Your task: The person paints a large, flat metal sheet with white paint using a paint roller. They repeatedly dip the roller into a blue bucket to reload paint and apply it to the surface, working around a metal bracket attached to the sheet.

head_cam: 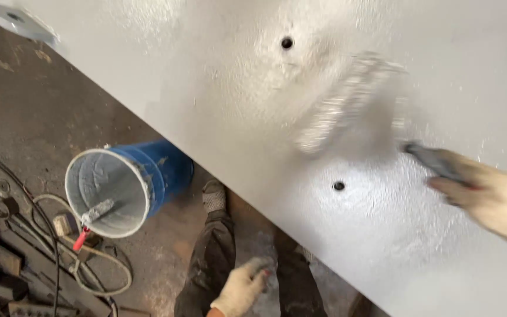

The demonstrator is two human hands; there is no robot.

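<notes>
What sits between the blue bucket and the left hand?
Head view: only the person's dark trouser leg and shoe lie between bucket and left hand.

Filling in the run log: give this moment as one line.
right hand: grips paint roller on grey panel | left hand: gloved, low by leg | blue bucket: on floor, brush inside
</notes>
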